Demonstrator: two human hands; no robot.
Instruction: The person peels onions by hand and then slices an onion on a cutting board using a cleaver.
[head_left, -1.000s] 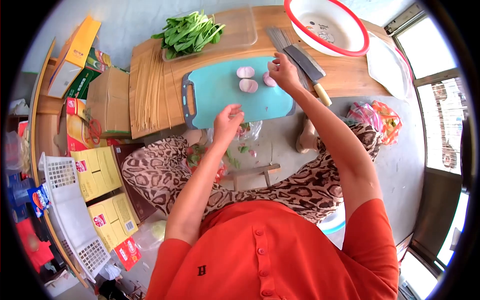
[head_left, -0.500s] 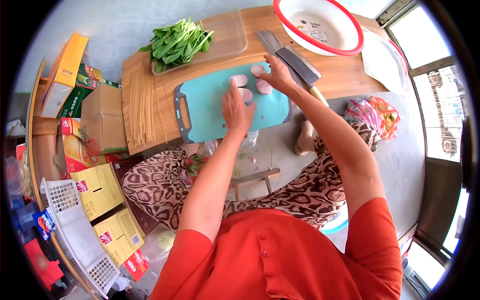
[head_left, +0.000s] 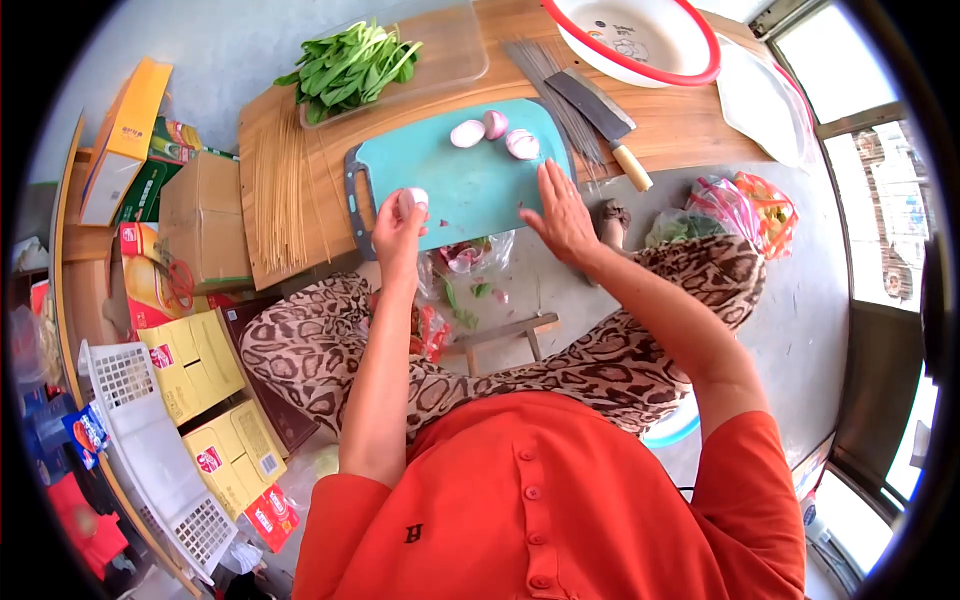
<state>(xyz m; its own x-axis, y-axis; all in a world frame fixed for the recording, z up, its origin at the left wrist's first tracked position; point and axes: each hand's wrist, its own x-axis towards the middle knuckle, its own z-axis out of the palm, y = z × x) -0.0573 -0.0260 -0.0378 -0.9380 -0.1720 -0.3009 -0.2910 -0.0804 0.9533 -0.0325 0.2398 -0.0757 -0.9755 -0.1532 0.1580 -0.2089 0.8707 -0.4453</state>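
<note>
A pale purple onion half (head_left: 413,200) is between the fingers of my left hand (head_left: 396,238), over the lower left of the blue cutting board (head_left: 440,165). Three more onion pieces lie near the board's top: one cut piece (head_left: 467,133), another (head_left: 496,124) close beside it, and a third (head_left: 522,144) to the right. My right hand (head_left: 563,217) is at the board's lower right edge, fingers spread and holding nothing. Right of the board, a cleaver (head_left: 592,104) with a wooden handle rests across thin metal skewers (head_left: 545,75).
Leafy greens (head_left: 350,70) lie in a clear tray (head_left: 455,50) at the back left. Wooden skewers (head_left: 283,190) are left of the board. A red-rimmed basin (head_left: 640,72) and a white lid (head_left: 760,100) are at the back right. Bags (head_left: 725,210) sit on the floor.
My left hand has moved left and down off the onion pieces, one now in its fingers. My right hand has come down from the board's upper right and opened.
</note>
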